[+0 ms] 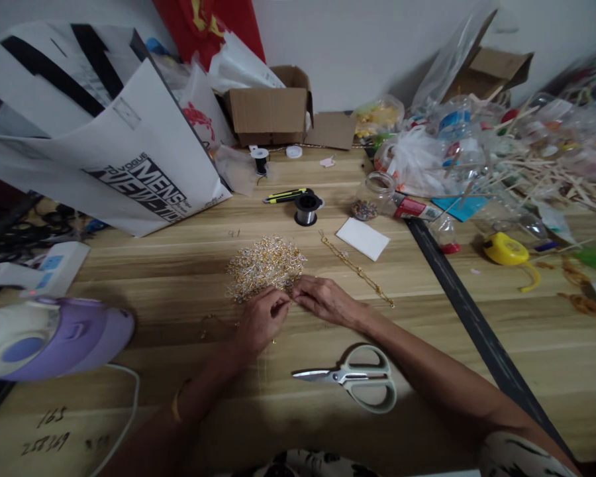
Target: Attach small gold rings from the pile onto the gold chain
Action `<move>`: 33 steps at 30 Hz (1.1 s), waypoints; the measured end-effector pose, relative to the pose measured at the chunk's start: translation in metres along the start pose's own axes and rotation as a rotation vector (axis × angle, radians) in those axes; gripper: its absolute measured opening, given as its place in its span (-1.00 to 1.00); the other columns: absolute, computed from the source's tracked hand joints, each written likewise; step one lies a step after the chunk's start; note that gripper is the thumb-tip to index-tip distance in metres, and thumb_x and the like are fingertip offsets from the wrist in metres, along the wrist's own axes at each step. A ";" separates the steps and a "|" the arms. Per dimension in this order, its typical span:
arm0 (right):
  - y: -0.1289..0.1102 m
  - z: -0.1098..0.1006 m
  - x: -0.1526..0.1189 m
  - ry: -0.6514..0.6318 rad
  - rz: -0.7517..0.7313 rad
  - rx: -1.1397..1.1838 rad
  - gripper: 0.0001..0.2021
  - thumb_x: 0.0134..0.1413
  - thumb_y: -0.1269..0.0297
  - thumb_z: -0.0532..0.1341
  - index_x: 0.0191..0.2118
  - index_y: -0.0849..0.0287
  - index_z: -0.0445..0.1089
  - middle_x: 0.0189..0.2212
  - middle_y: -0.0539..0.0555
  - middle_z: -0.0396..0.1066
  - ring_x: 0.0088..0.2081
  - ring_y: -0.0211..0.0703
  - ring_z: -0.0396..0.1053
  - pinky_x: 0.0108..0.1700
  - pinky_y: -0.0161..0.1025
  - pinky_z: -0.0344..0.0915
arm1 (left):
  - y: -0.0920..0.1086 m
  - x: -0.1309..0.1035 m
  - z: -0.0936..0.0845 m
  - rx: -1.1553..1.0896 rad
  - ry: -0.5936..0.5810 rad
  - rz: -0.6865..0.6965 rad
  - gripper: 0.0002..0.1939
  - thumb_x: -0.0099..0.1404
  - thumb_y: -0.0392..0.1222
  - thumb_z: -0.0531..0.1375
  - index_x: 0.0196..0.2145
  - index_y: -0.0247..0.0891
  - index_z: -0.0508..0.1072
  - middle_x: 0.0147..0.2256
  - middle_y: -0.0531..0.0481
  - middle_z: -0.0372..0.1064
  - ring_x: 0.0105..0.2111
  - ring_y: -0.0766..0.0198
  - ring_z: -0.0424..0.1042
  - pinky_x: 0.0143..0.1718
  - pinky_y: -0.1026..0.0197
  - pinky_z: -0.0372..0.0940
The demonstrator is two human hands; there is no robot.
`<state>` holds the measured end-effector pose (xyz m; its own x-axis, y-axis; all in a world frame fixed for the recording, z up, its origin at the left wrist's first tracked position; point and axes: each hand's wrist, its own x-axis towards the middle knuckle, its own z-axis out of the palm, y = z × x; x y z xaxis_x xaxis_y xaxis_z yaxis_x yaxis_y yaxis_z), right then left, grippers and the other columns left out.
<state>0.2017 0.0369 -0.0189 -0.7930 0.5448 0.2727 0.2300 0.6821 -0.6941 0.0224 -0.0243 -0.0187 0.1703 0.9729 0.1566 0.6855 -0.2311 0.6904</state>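
Observation:
My left hand [263, 321] and my right hand [325, 301] meet at the middle of the wooden table, fingertips pinched close together. What they pinch is too small to make out. Just beyond the fingertips lies a pile of small gold and clear beaded pieces [265, 265]. A thin gold strand [208, 319] lies left of my left hand. Beyond my right forearm, a gold chain with beads [358, 270] is stretched out on the table. Scissors with pale handles [350, 376] lie nearer to me, blades slightly apart and pointing left.
Behind the pile are a wire spool [306, 211], a yellow-black cutter [284, 196], a white card [363, 238] and a bead jar [372, 199]. A large paper bag [149, 152] and purple appliance [79, 338] stand left. A tape measure [505, 250] and plastic clutter lie right.

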 end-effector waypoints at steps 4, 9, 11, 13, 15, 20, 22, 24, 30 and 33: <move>0.000 0.000 0.001 0.002 0.069 0.129 -0.89 0.17 0.40 0.06 -0.34 0.25 0.29 -0.42 0.04 0.28 -0.39 -0.28 0.23 -0.32 -0.37 0.15 | -0.006 0.002 0.003 -0.106 -0.009 -0.055 -0.90 0.15 -0.33 0.11 -0.48 -0.30 0.41 -0.53 0.06 0.26 -0.51 0.36 0.28 -0.45 0.33 0.17; -0.002 -0.001 0.002 -0.026 0.202 0.348 -0.84 0.16 0.29 0.09 -0.35 0.27 0.32 -0.47 0.00 0.26 -0.44 -0.32 0.18 -0.39 -0.38 0.10 | -0.008 0.003 0.005 -0.226 -0.018 -0.074 -0.90 0.14 -0.30 0.11 -0.45 -0.31 0.43 -0.49 0.02 0.32 -0.47 0.35 0.33 -0.43 0.33 0.23; -0.004 -0.001 0.002 -0.049 0.252 0.460 -0.79 0.15 0.22 0.09 -0.37 0.28 0.31 -0.51 -0.03 0.21 -0.48 -0.34 0.13 -0.43 -0.39 0.07 | -0.007 0.003 0.004 -0.256 -0.022 -0.077 -0.90 0.13 -0.31 0.11 -0.45 -0.31 0.43 -0.48 0.02 0.34 -0.46 0.34 0.35 -0.42 0.33 0.24; -0.005 -0.001 0.003 -0.067 0.303 0.569 -0.76 0.14 0.16 0.11 -0.38 0.27 0.30 -0.54 -0.06 0.17 -0.51 -0.36 0.09 -0.46 -0.40 0.06 | -0.006 0.004 0.003 -0.283 -0.028 -0.081 -0.91 0.13 -0.30 0.12 -0.46 -0.31 0.43 -0.49 0.01 0.36 -0.46 0.33 0.37 -0.42 0.34 0.25; -0.005 -0.001 0.003 -0.076 0.345 0.668 -0.73 0.10 0.11 0.13 -0.37 0.27 0.30 -0.53 -0.06 0.16 -0.52 -0.37 0.10 -0.47 -0.40 0.08 | -0.005 0.003 0.003 -0.307 -0.027 -0.080 -0.91 0.13 -0.29 0.13 -0.45 -0.31 0.43 -0.49 0.01 0.38 -0.47 0.34 0.37 -0.43 0.34 0.25; -0.004 0.000 0.003 -0.053 0.398 0.779 -0.71 0.04 0.08 0.17 -0.38 0.27 0.29 -0.51 -0.05 0.18 -0.51 -0.38 0.13 -0.48 -0.41 0.15 | -0.005 -0.001 0.006 -0.234 0.035 -0.023 -0.94 0.16 -0.27 0.16 -0.43 -0.29 0.42 -0.49 0.03 0.42 -0.48 0.35 0.39 -0.42 0.35 0.25; -0.003 0.001 0.003 -0.042 0.402 0.781 -0.71 0.04 0.09 0.17 -0.39 0.27 0.29 -0.52 -0.05 0.18 -0.51 -0.38 0.13 -0.49 -0.41 0.15 | -0.005 -0.002 0.006 -0.158 0.044 0.019 -0.93 0.18 -0.25 0.15 -0.41 -0.27 0.43 -0.47 0.04 0.43 -0.46 0.36 0.39 -0.39 0.35 0.24; -0.002 0.002 0.003 -0.032 0.406 0.780 -0.71 0.04 0.09 0.17 -0.39 0.28 0.29 -0.52 -0.05 0.18 -0.52 -0.39 0.13 -0.50 -0.42 0.15 | -0.005 -0.002 0.005 -0.095 0.039 0.059 -0.91 0.21 -0.25 0.13 -0.40 -0.26 0.43 -0.46 0.04 0.43 -0.45 0.36 0.38 -0.36 0.34 0.24; -0.001 0.003 0.003 0.011 0.419 0.731 -0.70 0.04 0.07 0.18 -0.35 0.27 0.30 -0.55 -0.07 0.17 -0.54 -0.39 0.11 -0.53 -0.43 0.14 | 0.000 0.003 -0.003 -0.128 -0.049 0.017 -0.82 0.26 -0.24 0.05 -0.43 -0.27 0.40 -0.52 0.07 0.36 -0.51 0.38 0.32 -0.43 0.35 0.19; -0.001 0.003 0.002 0.038 0.420 0.658 -0.69 0.06 0.07 0.16 -0.32 0.28 0.32 -0.57 -0.08 0.17 -0.57 -0.40 0.09 -0.55 -0.43 0.08 | -0.002 0.006 -0.005 -0.227 -0.066 -0.071 -0.80 0.26 -0.20 0.04 -0.47 -0.28 0.37 -0.57 0.09 0.32 -0.55 0.38 0.30 -0.49 0.36 0.18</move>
<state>0.1980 0.0358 -0.0196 -0.6913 0.7175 -0.0861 0.1153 -0.0080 -0.9933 0.0182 -0.0180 -0.0155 0.1781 0.9822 0.0604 0.5220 -0.1464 0.8403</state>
